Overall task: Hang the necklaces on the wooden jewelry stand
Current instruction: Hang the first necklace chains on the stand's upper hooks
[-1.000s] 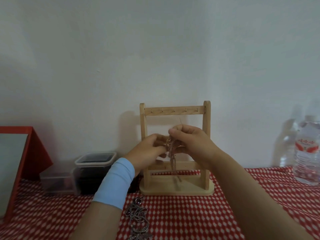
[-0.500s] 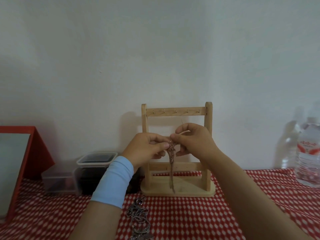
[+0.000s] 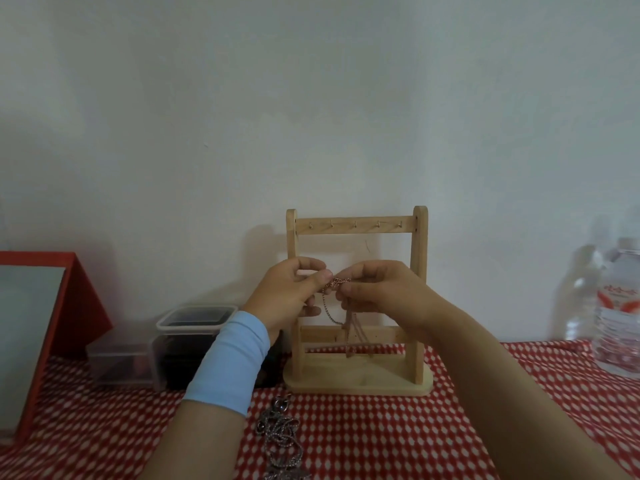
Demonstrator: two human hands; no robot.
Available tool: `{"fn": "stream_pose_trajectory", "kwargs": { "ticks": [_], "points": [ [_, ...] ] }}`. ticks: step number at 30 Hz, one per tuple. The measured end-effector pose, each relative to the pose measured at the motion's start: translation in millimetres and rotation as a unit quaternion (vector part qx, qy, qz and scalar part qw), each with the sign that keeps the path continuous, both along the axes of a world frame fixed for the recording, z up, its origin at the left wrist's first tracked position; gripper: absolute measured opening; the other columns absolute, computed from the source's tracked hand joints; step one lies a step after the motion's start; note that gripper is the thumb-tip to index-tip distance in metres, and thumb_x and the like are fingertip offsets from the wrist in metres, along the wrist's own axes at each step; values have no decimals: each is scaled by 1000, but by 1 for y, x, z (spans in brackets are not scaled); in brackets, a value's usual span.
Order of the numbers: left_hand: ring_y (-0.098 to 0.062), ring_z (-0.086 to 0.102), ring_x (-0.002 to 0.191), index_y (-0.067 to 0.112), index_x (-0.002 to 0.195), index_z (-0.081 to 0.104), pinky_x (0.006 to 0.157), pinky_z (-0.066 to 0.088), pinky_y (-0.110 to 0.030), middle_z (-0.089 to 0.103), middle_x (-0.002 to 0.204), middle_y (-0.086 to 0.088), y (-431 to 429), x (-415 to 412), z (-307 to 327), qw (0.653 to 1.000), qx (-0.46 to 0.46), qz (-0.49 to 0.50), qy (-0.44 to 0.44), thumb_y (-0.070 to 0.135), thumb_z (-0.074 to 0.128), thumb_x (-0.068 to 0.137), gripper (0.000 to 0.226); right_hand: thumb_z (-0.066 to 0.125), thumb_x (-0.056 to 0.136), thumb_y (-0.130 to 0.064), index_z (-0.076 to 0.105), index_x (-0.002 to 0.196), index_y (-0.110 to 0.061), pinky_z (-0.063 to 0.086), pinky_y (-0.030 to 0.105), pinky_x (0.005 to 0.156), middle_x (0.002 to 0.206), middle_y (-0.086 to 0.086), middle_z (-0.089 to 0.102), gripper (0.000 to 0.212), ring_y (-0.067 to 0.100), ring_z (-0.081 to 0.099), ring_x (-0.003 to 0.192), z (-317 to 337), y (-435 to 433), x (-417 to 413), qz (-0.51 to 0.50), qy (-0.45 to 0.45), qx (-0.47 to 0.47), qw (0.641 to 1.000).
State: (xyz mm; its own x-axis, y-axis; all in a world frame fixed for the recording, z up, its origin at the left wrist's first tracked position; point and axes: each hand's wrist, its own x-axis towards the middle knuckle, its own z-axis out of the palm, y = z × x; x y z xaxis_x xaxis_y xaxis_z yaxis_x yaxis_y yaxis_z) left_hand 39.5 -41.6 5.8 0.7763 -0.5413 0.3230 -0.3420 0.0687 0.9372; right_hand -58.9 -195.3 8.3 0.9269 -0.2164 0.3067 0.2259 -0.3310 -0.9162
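**Necklace [image 3: 337, 283] stretched before the wooden stand [image 3: 356, 227]**

Left hand [image 3: 287, 296] and right hand [image 3: 384, 296] each pinch it, wider apart than before; a loop now sags between. Hanging tails blur; silver chains [image 3: 280, 434] before the stand's base run off-frame.

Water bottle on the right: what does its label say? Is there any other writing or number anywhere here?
Water bottle label: red print, too blurred to read.
Wooden jewelry stand, plastic boxes, red-framed board: no writing visible.
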Motion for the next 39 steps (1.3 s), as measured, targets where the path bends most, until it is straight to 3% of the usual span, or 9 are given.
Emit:
{"fn": "stream_pose_trajectory", "kwargs": {
  "ticks": [4,7,9,12,18,25,32,35,39],
  "points": [
    [-8,50,54,17,104,65,67,58,-32,64,69,5,-1,-2,-1,999,17,-44,5,19,60,96,10,57,98,-3,69,102,-10,49,29,53,70,3,62,15,15,50,56,2,6,1,0,13,7,1000],
    [-8,50,56,15,105,64,68,58,-32,61,71,5,-3,-4,-2,999,9,-38,6,23,58,97,12,66,95,-10,65,105,-16,39,22,46,75,1,61,12,7,45,49,0,9,0,-17,-5,-57,998],
    [-8,49,55,12,106,63,69,59,-32,60,70,4,-1,-3,-1,999,6,-32,8,26,60,96,17,74,92,-13,69,100,-13,40,13,47,79,-6,65,10,-2,49,47,0,9,-1,-40,-39,-111,992],
    [-10,48,53,10,105,63,64,57,-30,62,67,3,1,-4,1,999,3,-27,18,28,63,94,22,77,89,-16,76,91,-12,38,10,45,61,-20,65,5,-1,49,43,0,6,-2,-40,-56,-111,991],
    [-10,55,60,12,97,71,71,59,-34,65,70,2,7,-7,3,998,6,-62,19,24,65,93,14,72,94,-22,80,87,-11,52,21,57,71,-1,72,15,10,61,63,1,4,-2,-51,-62,-79,994],
    [-9,56,61,19,90,73,66,55,-26,64,63,10,8,-6,6,989,70,22,-129,18,66,92,7,70,95,-24,80,90,-17,59,29,72,79,-4,76,13,7,65,67,0,2,0,-61,-50,-138,987],
    [-9,68,65,27,89,74,75,58,-31,73,77,10,6,-5,6,970,87,63,-220,16,58,95,20,79,87,-24,76,91,-13,57,21,61,78,0,78,12,15,72,64,-1,6,2,-73,-46,-104,991],
    [-6,67,68,35,87,72,75,57,-34,72,76,16,5,-5,5,944,145,122,-271,28,58,95,18,77,89,-30,79,90,-20,62,29,67,78,-6,77,10,14,73,66,-4,8,6,-117,-62,-159,978],
    [-7,65,82,33,92,71,66,45,-26,71,86,15,1,-11,7,873,262,219,-348,39,50,97,22,75,91,-34,80,87,-27,63,34,69,77,-11,76,10,7,72,62,-7,7,7,-157,-84,-202,963]
  ]
}}
